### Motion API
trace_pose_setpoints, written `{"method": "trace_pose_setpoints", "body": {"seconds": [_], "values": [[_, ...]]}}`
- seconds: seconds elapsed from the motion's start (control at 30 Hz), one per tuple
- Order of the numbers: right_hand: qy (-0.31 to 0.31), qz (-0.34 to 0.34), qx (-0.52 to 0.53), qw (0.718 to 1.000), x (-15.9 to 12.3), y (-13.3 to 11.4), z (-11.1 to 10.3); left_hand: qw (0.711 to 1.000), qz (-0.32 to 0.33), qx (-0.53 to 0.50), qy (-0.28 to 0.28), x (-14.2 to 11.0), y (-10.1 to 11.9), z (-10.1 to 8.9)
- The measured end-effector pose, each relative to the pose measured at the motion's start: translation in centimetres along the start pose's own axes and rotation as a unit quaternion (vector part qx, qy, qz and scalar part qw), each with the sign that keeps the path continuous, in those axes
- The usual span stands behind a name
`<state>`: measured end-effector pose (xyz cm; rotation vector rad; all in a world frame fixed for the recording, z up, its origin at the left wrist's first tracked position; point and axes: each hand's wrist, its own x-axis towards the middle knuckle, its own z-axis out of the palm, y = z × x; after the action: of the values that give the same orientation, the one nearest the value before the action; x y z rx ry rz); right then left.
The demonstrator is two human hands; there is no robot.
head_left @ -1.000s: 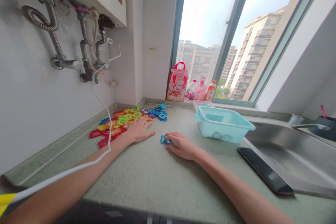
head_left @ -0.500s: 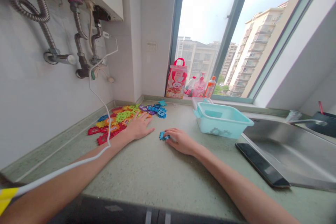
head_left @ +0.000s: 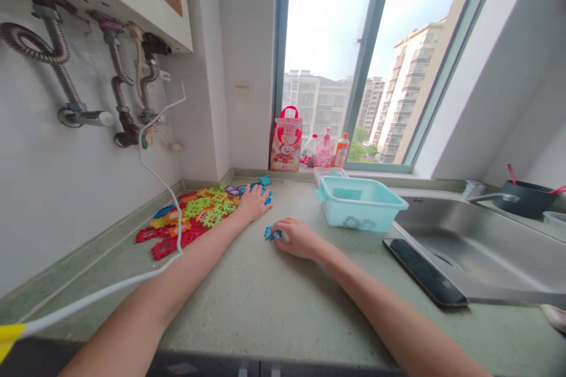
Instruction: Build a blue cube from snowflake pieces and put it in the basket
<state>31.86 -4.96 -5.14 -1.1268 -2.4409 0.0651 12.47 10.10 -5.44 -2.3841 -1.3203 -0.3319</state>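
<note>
One cable (head_left: 88, 303) hangs before tile pile (head_left: 198, 208), left hand (head_left: 253, 202) splayed there; tub (head_left: 354, 216) near right hand (head_left: 299, 239) gripping blue tile (head_left: 268, 233).

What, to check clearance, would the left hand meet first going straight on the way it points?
Past the blue pieces beneath it, the left hand would probably meet the light-blue piece first, though depth is unclear.

Nothing reads clearly here: the pink pump bottle (head_left: 324, 154) flashes blurred lettering, the red-handled pack (head_left: 286, 144) shows print too small to decipher, and the steel sink's (head_left: 469, 235) dark marking (head_left: 418, 201) is illegible too!
</note>
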Motion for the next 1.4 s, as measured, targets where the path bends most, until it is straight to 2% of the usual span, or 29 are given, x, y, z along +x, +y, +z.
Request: {"method": "trace_pose_setpoints", "body": {"seconds": [0.1,0.27,0.4,0.53,0.7,0.9,1.03,1.13,1.2,1.27,1.33,1.4], "values": [[-0.007,0.047,-0.041,0.998,-0.1,0.9,-0.7,0.999,-0.02,-0.022,-0.017,1.8,0.0,0.8],[-0.024,0.122,-0.092,0.988,-0.2,2.1,-1.3,0.997,0.0,-0.065,-0.03,3.4,-0.1,1.9],[0.005,0.228,-0.129,0.965,-0.3,3.3,-1.3,0.995,0.027,-0.094,-0.03,2.9,0.2,2.3],[0.021,0.27,-0.13,0.954,-0.6,4.6,-1.3,0.99,0.069,-0.117,-0.033,1.4,1.4,1.9],[0.028,0.283,-0.119,0.951,-0.6,5.6,-1.1,0.982,0.108,-0.153,-0.027,-1.7,3.4,0.4],[0.057,0.278,-0.092,0.954,-0.7,6.5,-0.8,0.962,0.161,-0.219,0.014,-7.0,4.9,-3.0],[0.074,0.255,-0.057,0.962,-1.0,7.2,0.0,0.968,0.13,-0.212,0.039,-8.9,5.4,-5.1],[0.078,0.216,0.001,0.973,-0.6,8.0,1.4,0.974,0.109,-0.19,0.063,-9.0,5.6,-5.5],[0.118,0.191,0.121,0.967,0.4,9.0,2.5,0.975,0.106,-0.183,0.069,-8.8,5.7,-5.3],[0.171,0.186,0.238,0.938,2.1,10.2,3.4,0.977,0.097,-0.182,0.055,-8.7,5.7,-5.0],[0.199,0.198,0.272,0.92,4.6,11.5,4.2,0.979,0.079,-0.187,0.033,-8.7,5.8,-4.6],[0.201,0.211,0.259,0.921,7.5,12.7,4.8,0.978,0.066,-0.196,0.016,-8.7,5.8,-4.5]]}}
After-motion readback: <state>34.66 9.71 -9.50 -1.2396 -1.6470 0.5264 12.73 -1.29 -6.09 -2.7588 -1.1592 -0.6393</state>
